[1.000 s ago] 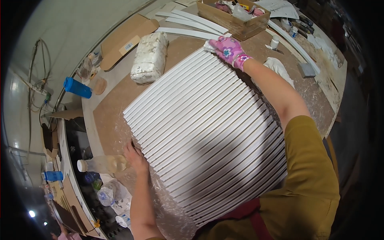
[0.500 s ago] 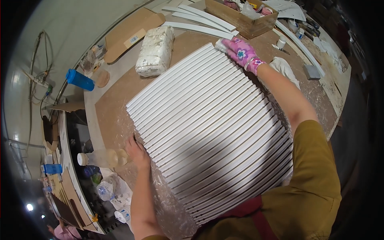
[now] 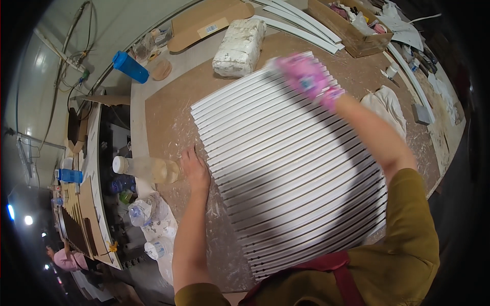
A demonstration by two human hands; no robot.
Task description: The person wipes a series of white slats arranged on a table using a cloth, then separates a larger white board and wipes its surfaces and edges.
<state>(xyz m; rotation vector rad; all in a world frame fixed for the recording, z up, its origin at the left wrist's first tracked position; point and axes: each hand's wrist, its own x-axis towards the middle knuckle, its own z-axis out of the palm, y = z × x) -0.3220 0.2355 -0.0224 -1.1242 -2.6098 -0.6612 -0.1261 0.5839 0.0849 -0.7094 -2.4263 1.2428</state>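
Observation:
Many white slatted strips lie side by side across the brown board in front of me, with dark gaps between them. My left hand is bare and rests on the board beside their left edge, fingers stretched out. Over the far strips, my right hand wears a pink flowered glove and is smeared by motion. A small white pad, seen in its fingers in the earlier frame, is barely discernible now at the blurred fingertips.
Near my left hand lies a cloudy plastic bottle. Beyond the strips sit a white plastered block, a flattened carton and a cardboard box of odds and ends. A white cloth and grey block lie at right.
My right hand has swept from the strips' far right end leftward and nearer over them. The view has shifted; my left hand stays by the left edge.

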